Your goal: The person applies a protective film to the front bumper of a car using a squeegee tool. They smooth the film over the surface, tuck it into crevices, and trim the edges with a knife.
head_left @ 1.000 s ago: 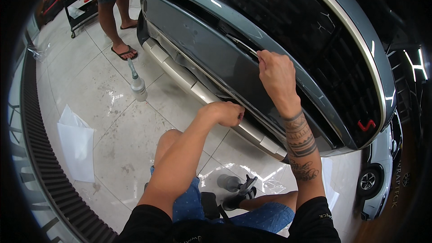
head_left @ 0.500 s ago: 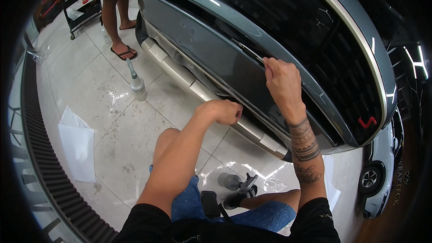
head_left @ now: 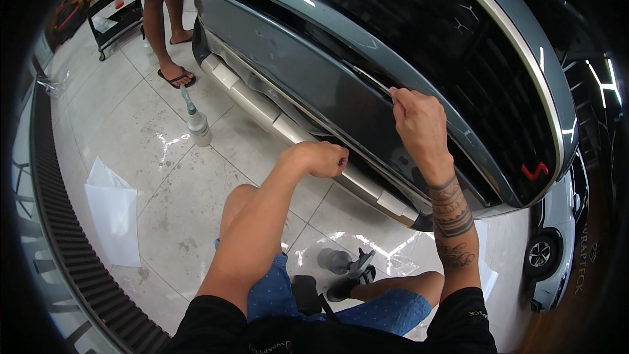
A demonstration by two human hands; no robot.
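Observation:
The front of a grey-blue car (head_left: 282, 46) fills the upper middle, with a dark grille above and a pale silver trim strip (head_left: 262, 110) along the bottom. My right hand (head_left: 422, 124) is closed around a slim, stick-like tool (head_left: 368, 77), whose far end lies along the dark slot above the flat bumper panel. By the silver strip my left hand (head_left: 318, 158) has its fingers curled in, back of the hand upward; whatever they grip is hidden. Crumpled, see-through film (head_left: 265, 88) appears to hang along the panel's lower edge, left of that hand.
One spray bottle (head_left: 198, 128) stands on the tiled floor at left; another (head_left: 337, 261) is beside my foot. White sheets (head_left: 113, 213) lie far left. A person's sandalled foot (head_left: 177, 75) and a black cart (head_left: 110, 16) are at upper left. A second car (head_left: 553, 249) stands right.
My right hand has shifted slightly right and down, with the slim tool still in it. The left hand stays closed at nearly the same place by the silver strip.

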